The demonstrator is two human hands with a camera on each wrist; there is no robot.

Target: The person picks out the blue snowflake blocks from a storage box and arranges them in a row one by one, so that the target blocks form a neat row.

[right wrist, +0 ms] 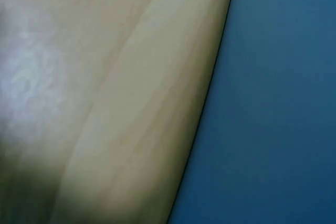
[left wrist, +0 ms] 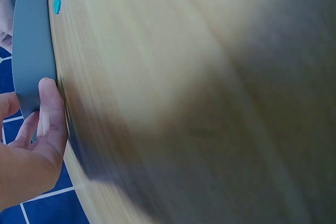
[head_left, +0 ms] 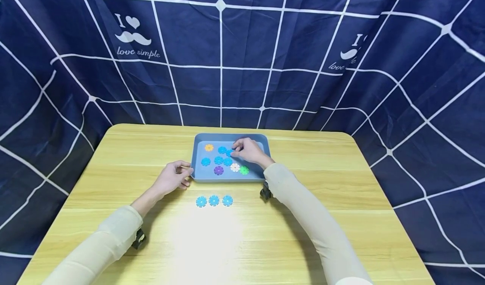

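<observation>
My right hand reaches into the grey-blue tray, its thumb and fingertips pinching a blue snowflake disc beside another blue disc. The disc is partly hidden, and neither it nor the fingers show in the right wrist view. At the tray's front left corner my left hand holds the rim. In the left wrist view, the hand's thumb and fingers stand on either side of the tray wall. Further blue discs lie flat in the tray.
Also in the tray are an orange disc, a purple disc, a white disc and a green disc. Three blue discs in a row lie on the wooden table before it. A dark blue curtain surrounds the table.
</observation>
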